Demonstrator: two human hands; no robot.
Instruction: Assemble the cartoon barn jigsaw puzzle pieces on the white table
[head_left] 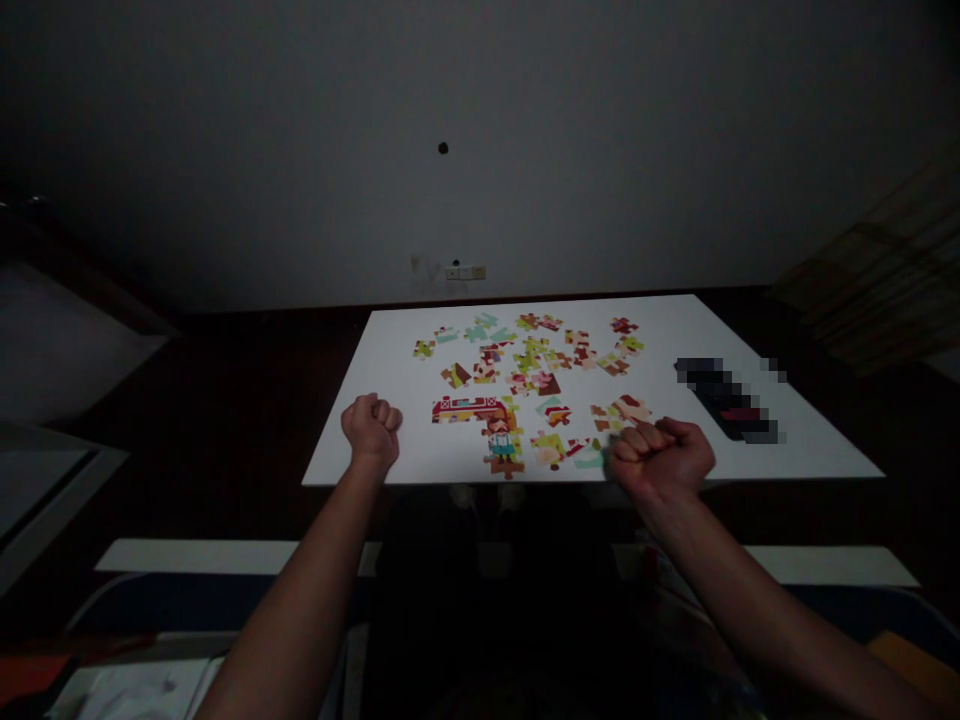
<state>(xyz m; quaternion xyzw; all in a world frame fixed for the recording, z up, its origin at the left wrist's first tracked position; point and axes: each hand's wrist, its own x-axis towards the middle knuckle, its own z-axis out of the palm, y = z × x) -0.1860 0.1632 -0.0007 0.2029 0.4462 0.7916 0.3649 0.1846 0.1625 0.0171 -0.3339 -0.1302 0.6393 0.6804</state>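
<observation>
- Head view, and both hands are clenched fists: the left hand [371, 430] rests on the white board [675, 330], and the right hand [660, 458] sits just beside the loose jigsaw pieces [532, 360]!
- A joined picture strip [469, 410] lies near the left fist.
- Risk: a stray knuckle could scatter pieces or split that strip!
- No readable writing; the dark object [731, 400] is pixelated.

1 head-worn camera faces forward and down over jigsaw pieces [456, 376].

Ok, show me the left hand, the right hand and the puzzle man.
Left hand [371, 430], head view, middle of the closed fist.
Right hand [660, 460], head view, middle of the closed fist.
Puzzle man [501, 445], head view, his blue shirt.
</observation>
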